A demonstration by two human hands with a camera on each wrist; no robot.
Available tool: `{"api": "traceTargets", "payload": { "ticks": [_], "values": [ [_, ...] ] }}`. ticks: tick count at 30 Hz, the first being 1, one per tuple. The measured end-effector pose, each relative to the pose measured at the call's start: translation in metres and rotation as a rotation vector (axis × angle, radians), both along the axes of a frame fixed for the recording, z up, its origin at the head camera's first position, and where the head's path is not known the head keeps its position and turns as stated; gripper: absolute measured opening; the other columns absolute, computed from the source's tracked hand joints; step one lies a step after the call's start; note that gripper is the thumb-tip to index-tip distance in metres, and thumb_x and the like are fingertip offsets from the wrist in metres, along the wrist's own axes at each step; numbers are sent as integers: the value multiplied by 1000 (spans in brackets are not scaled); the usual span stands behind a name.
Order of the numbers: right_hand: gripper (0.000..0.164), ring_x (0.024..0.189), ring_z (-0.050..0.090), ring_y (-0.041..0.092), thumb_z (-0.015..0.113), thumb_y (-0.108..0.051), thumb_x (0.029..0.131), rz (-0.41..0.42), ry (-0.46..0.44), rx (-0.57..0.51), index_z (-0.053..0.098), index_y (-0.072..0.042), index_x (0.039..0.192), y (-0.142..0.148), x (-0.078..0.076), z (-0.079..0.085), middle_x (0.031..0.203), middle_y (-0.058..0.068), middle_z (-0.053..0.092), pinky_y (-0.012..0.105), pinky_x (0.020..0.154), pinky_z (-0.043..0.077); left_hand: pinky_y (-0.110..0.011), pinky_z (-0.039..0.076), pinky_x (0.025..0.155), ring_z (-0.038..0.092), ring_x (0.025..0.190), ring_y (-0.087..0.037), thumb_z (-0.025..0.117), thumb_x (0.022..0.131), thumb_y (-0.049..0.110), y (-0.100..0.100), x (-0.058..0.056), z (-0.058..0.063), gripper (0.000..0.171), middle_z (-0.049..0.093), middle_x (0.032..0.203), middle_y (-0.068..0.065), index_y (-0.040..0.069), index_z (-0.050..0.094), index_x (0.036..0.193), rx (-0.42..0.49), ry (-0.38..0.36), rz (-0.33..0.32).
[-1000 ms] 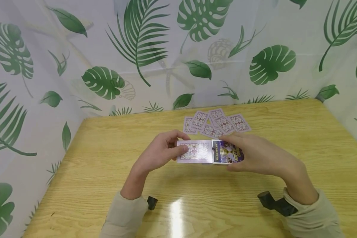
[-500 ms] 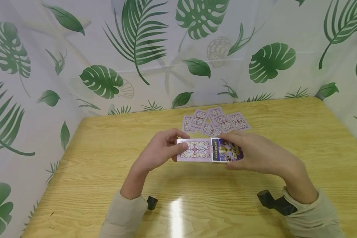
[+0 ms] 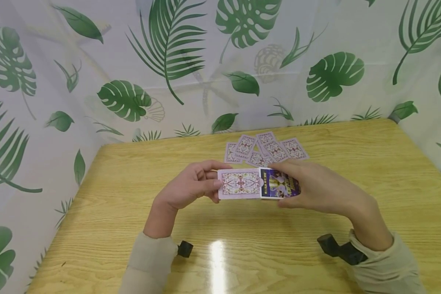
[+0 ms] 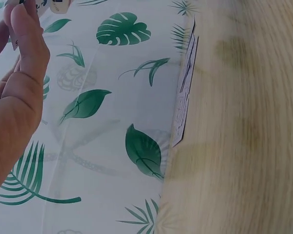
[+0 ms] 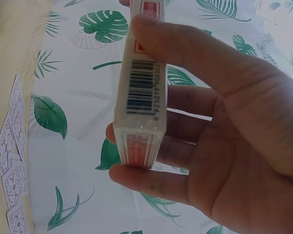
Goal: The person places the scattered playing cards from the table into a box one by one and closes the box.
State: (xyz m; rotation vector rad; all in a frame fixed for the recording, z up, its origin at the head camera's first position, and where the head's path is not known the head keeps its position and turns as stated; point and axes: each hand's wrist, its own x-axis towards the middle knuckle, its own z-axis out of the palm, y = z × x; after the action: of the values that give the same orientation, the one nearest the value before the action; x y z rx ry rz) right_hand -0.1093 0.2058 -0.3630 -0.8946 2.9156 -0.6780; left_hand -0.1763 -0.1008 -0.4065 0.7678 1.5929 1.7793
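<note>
A deck of playing cards [image 3: 240, 183] with a patterned pink-and-white back sticks out of the left end of a purple card box [image 3: 278, 183]. My left hand [image 3: 192, 183] pinches the deck's outer end, thumb at its left edge and fingers behind. In the left wrist view, the left hand [image 4: 17, 97] is partly cut off at the edge. My right hand [image 3: 321, 188] grips the box's right end from above and below. The right wrist view shows the box's barcode side [image 5: 140, 87], with the thumb pressing on it and fingers of the right hand [image 5: 224, 126] around the far side.
Several loose playing cards [image 3: 275, 151] lie face down and overlapping at the back of the wooden table [image 3: 139, 171]. A leaf-printed cloth [image 3: 202, 73] hangs behind the table and along its sides. Black wrist cameras jut from both sleeves.
My left thumb has slid left off the card back to the deck's edge, and the left wrist has shifted slightly left. The right hand keeps its grip on the box.
</note>
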Motion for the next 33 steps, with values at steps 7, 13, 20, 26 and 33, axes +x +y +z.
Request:
{"api": "traceTargets", "payload": {
  "ticks": [7, 13, 20, 26, 33],
  "values": [
    [69, 108, 61, 22, 86, -26, 77, 0, 21, 0, 57, -2, 135, -1, -1, 2, 128, 10, 64, 43, 89, 50, -25, 55, 61, 63, 60, -10, 67, 96, 17, -1, -3, -5, 46, 74, 92, -4, -12, 48, 127, 29, -50, 4],
    [70, 112, 60, 24, 86, -27, 77, -5, 21, 6, 57, -2, 135, -1, -1, 2, 129, 11, 63, 45, 92, 49, -25, 53, 56, 60, 54, -9, 52, 98, 0, 1, -1, -3, 28, 73, 82, -4, -9, 50, 125, 29, -68, 26],
    [69, 112, 60, 25, 87, -27, 77, -2, 34, 4, 58, -2, 135, -2, -2, 1, 129, 11, 63, 45, 92, 50, -24, 52, 56, 60, 54, -9, 50, 98, -2, 5, 1, -2, 25, 71, 77, -3, -7, 50, 122, 38, -95, 22],
    [67, 112, 60, 23, 86, -25, 78, 6, 12, -29, 57, -4, 135, -2, -1, 0, 131, 10, 62, 45, 92, 50, -25, 55, 55, 62, 55, -10, 48, 100, 2, 9, 2, -4, 18, 70, 78, -7, -3, 50, 117, 6, -115, -9],
    [68, 112, 60, 22, 87, -23, 77, 18, 20, -46, 57, -4, 136, -3, -1, 0, 130, 9, 62, 44, 92, 50, -29, 56, 60, 62, 63, -15, 59, 100, 25, 12, 2, -6, 40, 68, 84, -9, -1, 46, 128, -62, -68, -62]
  ]
}}
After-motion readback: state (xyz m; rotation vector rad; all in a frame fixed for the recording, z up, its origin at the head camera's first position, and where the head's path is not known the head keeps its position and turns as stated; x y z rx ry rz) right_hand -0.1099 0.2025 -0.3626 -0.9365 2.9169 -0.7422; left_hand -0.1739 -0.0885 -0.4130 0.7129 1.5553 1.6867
